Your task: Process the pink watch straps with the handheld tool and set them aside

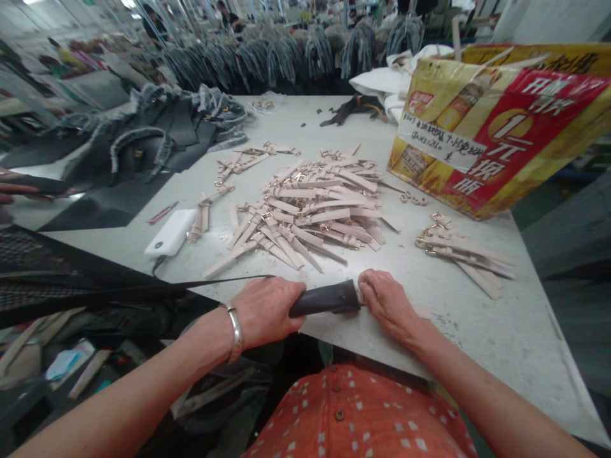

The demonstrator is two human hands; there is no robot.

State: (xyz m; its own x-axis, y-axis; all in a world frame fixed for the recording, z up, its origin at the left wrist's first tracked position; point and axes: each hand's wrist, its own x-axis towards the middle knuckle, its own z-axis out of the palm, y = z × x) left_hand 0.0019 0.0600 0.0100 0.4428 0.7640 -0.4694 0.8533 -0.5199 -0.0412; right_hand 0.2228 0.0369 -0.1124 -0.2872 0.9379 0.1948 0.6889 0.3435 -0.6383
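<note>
My left hand (270, 308), with a silver bracelet at its wrist, is closed around a dark, tube-like leather piece (327, 299). The piece lies level over the table's near edge, its wider end toward the right. At that end my right hand (382, 299) is pinched shut; a bit of something pale shows between it and the leather, too hidden to name. Just beyond both hands lies a heap of beige leather straps (315, 207) with gold buckles. A thin black strap (205, 283) runs leftward from near my left hand.
On the table (477, 356), a white power bank (170, 233) with a cable lies left of the heap. A smaller bunch of straps (465, 251) and a yellow-red carton (496, 127) are on the right. Dark bag parts (138, 133) fill the far left, near another person's hand (19, 184).
</note>
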